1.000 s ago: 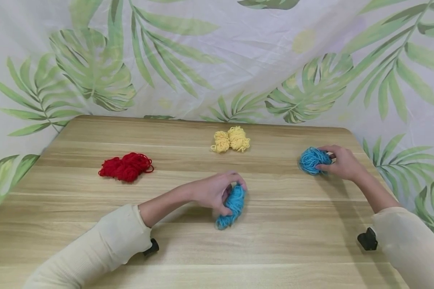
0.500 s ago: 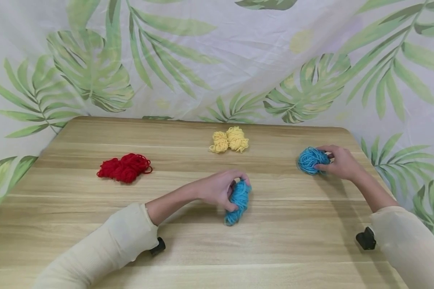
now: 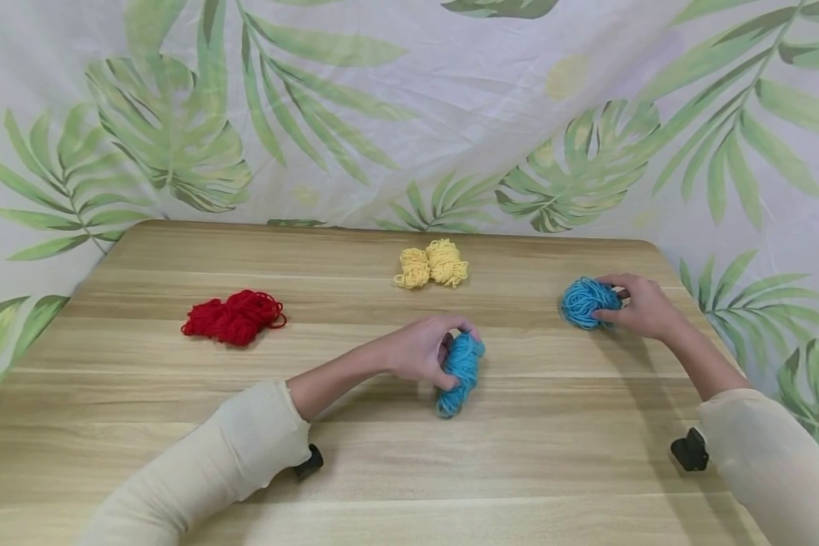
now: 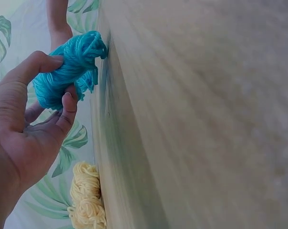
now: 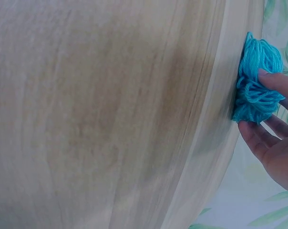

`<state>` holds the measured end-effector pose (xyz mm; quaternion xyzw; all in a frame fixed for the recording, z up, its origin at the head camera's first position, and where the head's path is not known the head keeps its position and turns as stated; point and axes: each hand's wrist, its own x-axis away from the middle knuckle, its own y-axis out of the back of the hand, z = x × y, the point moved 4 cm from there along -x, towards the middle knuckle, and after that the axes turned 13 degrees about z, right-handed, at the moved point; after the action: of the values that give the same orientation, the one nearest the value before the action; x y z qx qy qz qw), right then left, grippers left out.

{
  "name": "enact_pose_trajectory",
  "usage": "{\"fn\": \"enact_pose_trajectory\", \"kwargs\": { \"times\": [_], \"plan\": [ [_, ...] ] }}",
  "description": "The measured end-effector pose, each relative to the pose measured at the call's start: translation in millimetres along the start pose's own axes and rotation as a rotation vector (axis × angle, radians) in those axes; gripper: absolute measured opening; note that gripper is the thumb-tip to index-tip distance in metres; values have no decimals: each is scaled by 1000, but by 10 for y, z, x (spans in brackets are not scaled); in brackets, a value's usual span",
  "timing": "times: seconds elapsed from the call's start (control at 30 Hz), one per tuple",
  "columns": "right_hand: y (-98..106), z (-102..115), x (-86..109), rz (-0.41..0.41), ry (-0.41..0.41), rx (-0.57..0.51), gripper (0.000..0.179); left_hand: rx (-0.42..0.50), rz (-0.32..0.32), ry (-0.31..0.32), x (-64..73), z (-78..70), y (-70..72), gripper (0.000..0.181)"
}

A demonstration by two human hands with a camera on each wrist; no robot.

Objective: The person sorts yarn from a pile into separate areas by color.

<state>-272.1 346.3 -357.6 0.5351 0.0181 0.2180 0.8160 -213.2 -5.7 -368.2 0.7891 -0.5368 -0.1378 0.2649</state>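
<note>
My left hand (image 3: 419, 350) grips a small skein of blue yarn (image 3: 464, 371) near the middle of the table, thumb on the near side and fingers over the far end. In the left wrist view this blue skein (image 4: 70, 69) is pinched between thumb and fingers, close to the tabletop. At the right side of the table, my right hand (image 3: 644, 307) holds a second blue yarn bundle (image 3: 583, 305). The right wrist view shows that bundle (image 5: 258, 81) against the tabletop, with the thumb on it and the fingers around its other side.
A red yarn bundle (image 3: 235, 317) lies on the left of the wooden table (image 3: 355, 470). Two yellow yarn bundles (image 3: 431, 264) sit side by side near the back edge. A leaf-printed cloth (image 3: 382, 114) hangs behind the table.
My left hand has carried its blue skein rightward and slightly away from me across the table. The right hand stays at the other blue bundle.
</note>
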Motion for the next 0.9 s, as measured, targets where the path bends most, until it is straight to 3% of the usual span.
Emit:
{"fn": "enact_pose_trajectory", "kwargs": {
  "times": [0.37,0.9],
  "plan": [
    [-4,-6,-9,7,-7,-3,60,-45,-36,4,-113,7,28,59],
    [-12,-28,-24,5,-20,-4,59,-6,-46,26,-350,16,66,59]
  ]
}}
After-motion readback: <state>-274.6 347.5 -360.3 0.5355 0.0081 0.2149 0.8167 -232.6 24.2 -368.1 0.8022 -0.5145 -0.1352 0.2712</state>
